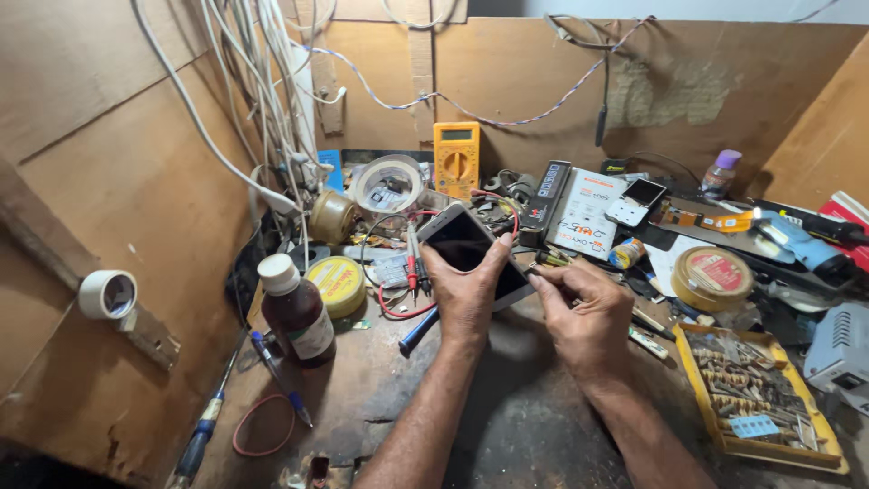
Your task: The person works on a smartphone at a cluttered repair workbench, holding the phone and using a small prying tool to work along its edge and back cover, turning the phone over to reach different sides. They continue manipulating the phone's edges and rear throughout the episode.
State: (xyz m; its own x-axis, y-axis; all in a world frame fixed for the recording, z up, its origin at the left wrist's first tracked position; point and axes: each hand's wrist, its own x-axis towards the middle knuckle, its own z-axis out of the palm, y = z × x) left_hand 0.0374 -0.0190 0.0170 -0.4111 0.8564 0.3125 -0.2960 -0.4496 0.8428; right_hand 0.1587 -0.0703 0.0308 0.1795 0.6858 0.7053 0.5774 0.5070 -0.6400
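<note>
Holding: we have a white smartphone [469, 251] lifted and tilted above the middle of the surface [525, 426], its dark screen facing up toward us.
Left hand: our left hand [466, 299] wraps the phone's lower edge, the grip closed on it, thumb lying across the glass.
Right hand: our right hand [588, 317] sits just beside the phone's right edge, fingers curled with the fingertips pinched at that edge; we cannot tell whether they clamp the phone or a small tool.
Just behind the phone: red and black probe leads [412, 272] lie touching the surface, with a yellow multimeter [456, 156] leaning against the back wall.
Left of us: a brown bottle with a white cap [296, 312] stands upright, near a round yellow tin [336, 284]; a roll of white tape [389, 184] lies further back.
Front left: a blue-handled screwdriver [204, 430] and a red rubber band [264, 426] lie on the surface.
Right of us: a yellow tray of small parts [756, 389] lies near our right wrist, a round tin with a red label [712, 276] behind it.
Wall: white cables [262, 81] hang down on the left; a tape roll [108, 294] sits on the left panel.
</note>
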